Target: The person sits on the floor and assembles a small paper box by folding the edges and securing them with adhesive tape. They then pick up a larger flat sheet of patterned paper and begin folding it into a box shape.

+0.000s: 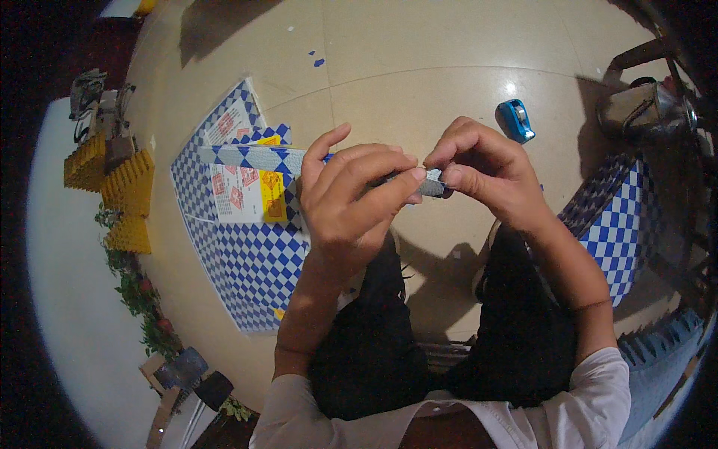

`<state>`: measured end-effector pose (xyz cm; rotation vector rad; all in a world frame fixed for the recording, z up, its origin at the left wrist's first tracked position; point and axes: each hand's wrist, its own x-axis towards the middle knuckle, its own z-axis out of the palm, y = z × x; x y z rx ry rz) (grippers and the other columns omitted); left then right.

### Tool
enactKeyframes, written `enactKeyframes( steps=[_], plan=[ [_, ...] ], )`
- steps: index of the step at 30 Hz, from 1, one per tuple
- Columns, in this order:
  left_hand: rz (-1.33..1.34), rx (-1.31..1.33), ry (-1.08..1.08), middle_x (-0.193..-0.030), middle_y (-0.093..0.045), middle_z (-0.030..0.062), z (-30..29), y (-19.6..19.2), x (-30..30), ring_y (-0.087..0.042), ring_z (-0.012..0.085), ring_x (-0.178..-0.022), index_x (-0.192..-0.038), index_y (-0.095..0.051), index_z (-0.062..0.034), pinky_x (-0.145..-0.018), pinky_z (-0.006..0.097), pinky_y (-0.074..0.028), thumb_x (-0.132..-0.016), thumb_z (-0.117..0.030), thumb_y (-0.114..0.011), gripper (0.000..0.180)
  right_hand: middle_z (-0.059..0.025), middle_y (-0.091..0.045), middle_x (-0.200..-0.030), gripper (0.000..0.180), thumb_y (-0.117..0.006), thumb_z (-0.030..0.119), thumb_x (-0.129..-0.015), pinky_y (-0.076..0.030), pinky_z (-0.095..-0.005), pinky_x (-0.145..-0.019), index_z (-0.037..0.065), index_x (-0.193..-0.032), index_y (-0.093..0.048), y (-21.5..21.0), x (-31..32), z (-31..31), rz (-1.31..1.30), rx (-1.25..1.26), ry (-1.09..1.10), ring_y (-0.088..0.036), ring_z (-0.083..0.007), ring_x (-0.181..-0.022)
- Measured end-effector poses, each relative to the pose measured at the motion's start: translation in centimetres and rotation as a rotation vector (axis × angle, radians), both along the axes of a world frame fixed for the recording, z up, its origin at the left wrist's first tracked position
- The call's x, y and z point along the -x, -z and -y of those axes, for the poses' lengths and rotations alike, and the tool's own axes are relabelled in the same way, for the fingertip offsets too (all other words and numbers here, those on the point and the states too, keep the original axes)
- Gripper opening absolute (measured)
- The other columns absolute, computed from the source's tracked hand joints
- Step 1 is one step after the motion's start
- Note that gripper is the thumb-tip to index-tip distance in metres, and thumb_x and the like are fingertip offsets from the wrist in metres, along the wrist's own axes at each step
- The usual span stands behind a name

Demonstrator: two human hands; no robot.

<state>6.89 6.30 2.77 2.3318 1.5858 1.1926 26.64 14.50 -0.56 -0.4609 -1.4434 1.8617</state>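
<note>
A long, narrow strip of folded blue-and-silver checkered paper [254, 159] runs sideways in front of me. My left hand [348, 187] is closed round it near its right end, the fingers on top. At that right end my right hand [497, 176] pinches with thumb and forefinger, touching the silvery tip. Whether a small separate piece sits in that pinch I cannot make out. Below the strip, on the floor, lie large checkered sheets [247, 280] with white-and-yellow printed papers [232, 191] bearing red stamp-like marks.
A blue tape dispenser [516, 121] stands on the tiled floor beyond my right hand. Right of my legs is a folded checkered piece [617, 243], with a metal pot [636, 111] behind it. Yellow ridged stacks [127, 183] and a leafy plant [134, 280] line the left. Blue scraps [318, 62] lie ahead.
</note>
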Motion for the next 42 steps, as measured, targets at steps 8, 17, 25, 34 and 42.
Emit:
enactKeyframes(
  steps=[8, 17, 25, 34, 42],
  plan=[
    [-0.079, -0.05, 0.019, -0.105, -0.071, 0.0039, 0.0, 0.4, 0.1, -0.069, 0.024, -0.1, -0.106, -0.073, -0.0162, -0.102, 0.049, -0.042, -0.074, -0.013, -0.08, 0.033, -0.0051, -0.063, -0.094, 0.017, -0.076, 0.013, -0.086, -0.05, -0.0264, -0.078, 0.002, -0.098, -0.071, 1.0, 0.2, -2.7, 0.036, -0.315, -0.093, -0.061, -0.0132, -0.089],
    [-0.173, -0.064, 0.004, -0.106, -0.071, 0.0053, 0.0, 0.6, 0.1, -0.067, 0.0254, -0.098, -0.104, -0.073, -0.0163, -0.085, 0.043, -0.044, -0.079, -0.025, -0.077, 0.027, -0.0059, -0.064, -0.093, 0.018, -0.079, 0.014, -0.083, -0.049, -0.0261, -0.076, 0.002, -0.094, -0.071, 1.8, 0.3, -1.7, -0.025, -0.089, -0.085, -0.061, -0.013, -0.088],
    [-0.205, -0.06, -0.02, -0.102, -0.072, 0.0047, -0.4, 0.6, -0.1, -0.068, 0.0239, -0.097, -0.105, -0.072, -0.0147, -0.087, 0.041, -0.043, -0.084, -0.033, -0.072, 0.028, -0.0049, -0.062, -0.091, 0.012, -0.071, 0.013, -0.091, -0.049, -0.0255, -0.071, 0.002, -0.093, -0.067, 0.6, 0.0, -0.4, 0.046, -0.14, 0.034, -0.06, -0.0114, -0.083],
    [-0.175, -0.046, 0.01, -0.097, -0.072, 0.0037, -0.3, 0.5, 0.0, -0.067, 0.0231, -0.094, -0.104, -0.073, -0.0135, -0.088, 0.041, -0.042, -0.086, -0.044, -0.068, 0.036, -0.0024, -0.058, -0.089, 0.014, -0.069, 0.013, -0.094, -0.047, -0.0228, -0.067, 0.002, -0.092, -0.061, 0.4, 0.5, 1.1, 0.071, -0.021, 0.087, -0.056, -0.0068, -0.078],
    [-0.165, -0.027, -0.017, -0.093, -0.071, 0.0043, 0.0, 0.7, 0.1, -0.065, 0.0228, -0.087, -0.103, -0.073, -0.0118, -0.085, 0.04, -0.041, -0.086, -0.042, -0.069, 0.035, -0.002, -0.057, -0.091, 0.015, -0.07, 0.015, -0.094, -0.046, -0.0235, -0.069, 0.003, -0.093, -0.061, 0.6, 0.9, 1.3, -0.026, 0.005, 0.069, -0.056, -0.0085, -0.082]
  ],
)
